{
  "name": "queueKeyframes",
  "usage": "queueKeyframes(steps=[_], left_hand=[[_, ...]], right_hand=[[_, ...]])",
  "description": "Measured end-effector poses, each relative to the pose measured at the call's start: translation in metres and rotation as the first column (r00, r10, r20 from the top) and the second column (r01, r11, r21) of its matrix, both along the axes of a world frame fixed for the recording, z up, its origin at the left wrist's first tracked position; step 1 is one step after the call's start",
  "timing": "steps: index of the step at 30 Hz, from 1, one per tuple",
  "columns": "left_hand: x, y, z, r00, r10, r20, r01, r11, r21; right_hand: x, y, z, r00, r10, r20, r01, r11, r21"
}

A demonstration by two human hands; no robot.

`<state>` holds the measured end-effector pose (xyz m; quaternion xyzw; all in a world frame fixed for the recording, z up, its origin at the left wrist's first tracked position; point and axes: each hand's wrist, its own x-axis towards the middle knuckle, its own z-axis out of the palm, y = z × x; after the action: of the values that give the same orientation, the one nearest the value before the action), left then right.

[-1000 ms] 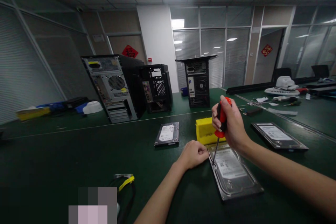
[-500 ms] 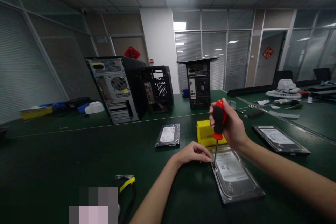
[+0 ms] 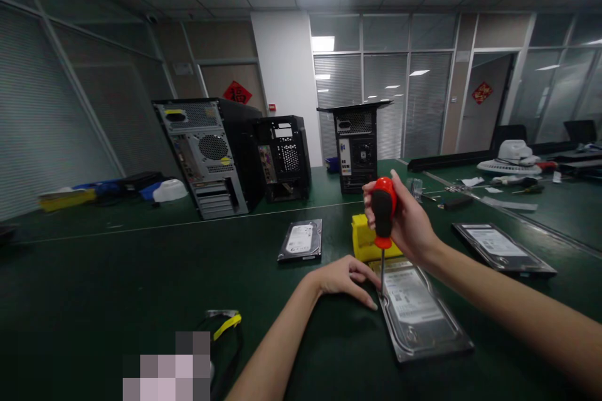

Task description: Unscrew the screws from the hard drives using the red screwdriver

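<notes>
A hard drive (image 3: 418,316) lies flat on the green table (image 3: 141,276) in front of me. My right hand (image 3: 407,222) is wrapped round the red and black handle of a screwdriver (image 3: 383,216), held upright with its tip on the drive's near left corner. Just left of that corner my left hand (image 3: 345,279) rests on the table, fingers stretched out and touching the drive's edge, holding nothing.
A yellow box (image 3: 367,239) stands just behind the drive. A second hard drive (image 3: 301,240) lies to the left, a third (image 3: 503,247) to the right. Three computer cases (image 3: 207,153) stand at the back. A black and yellow strap (image 3: 226,329) lies near me.
My left hand has opened from a curled grip to stretched fingers beside the drive. The screwdriver handle has shifted a little left and stands more upright, its tip still on the corner.
</notes>
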<state>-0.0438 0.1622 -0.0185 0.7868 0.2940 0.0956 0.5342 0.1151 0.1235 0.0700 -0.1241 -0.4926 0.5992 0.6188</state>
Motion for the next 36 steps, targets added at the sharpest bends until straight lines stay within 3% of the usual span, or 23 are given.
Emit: queueKeyframes(steps=[3,8,14,20,26,32,36], left_hand=[[0.0007,-0.0009,0.0032,1.0,0.014,-0.019,-0.014,1.0,0.006],[0.0035,-0.0036,0.0077,1.0,-0.004,-0.025,0.005,1.0,0.013],[0.0065,-0.0072,0.006,0.999,0.027,-0.016,-0.027,0.999,0.021],[0.0072,-0.0038,0.0016,1.0,0.003,0.012,-0.004,0.999,0.037],[0.007,-0.0033,0.0057,0.998,0.015,-0.059,-0.013,0.999,0.037],[0.0077,-0.0043,0.0083,0.997,0.017,-0.072,-0.014,0.999,0.033],[0.0068,-0.0056,0.0103,0.994,0.041,-0.101,-0.034,0.997,0.072]], right_hand=[[-0.001,0.0001,0.0,0.999,0.024,-0.027,-0.024,1.0,0.004],[-0.0016,-0.0012,0.0008,0.998,0.001,0.061,-0.001,1.0,0.015],[-0.0019,0.0037,0.001,0.991,0.134,-0.02,-0.134,0.991,-0.008],[-0.005,0.0032,0.0004,0.996,0.079,0.035,-0.079,0.997,0.016],[-0.0023,0.0048,-0.002,0.979,0.203,-0.02,-0.204,0.979,0.001],[-0.0019,0.0024,-0.0024,0.994,0.11,0.016,-0.11,0.994,0.007],[-0.0005,0.0063,-0.0043,0.982,0.186,-0.018,-0.186,0.983,0.001]])
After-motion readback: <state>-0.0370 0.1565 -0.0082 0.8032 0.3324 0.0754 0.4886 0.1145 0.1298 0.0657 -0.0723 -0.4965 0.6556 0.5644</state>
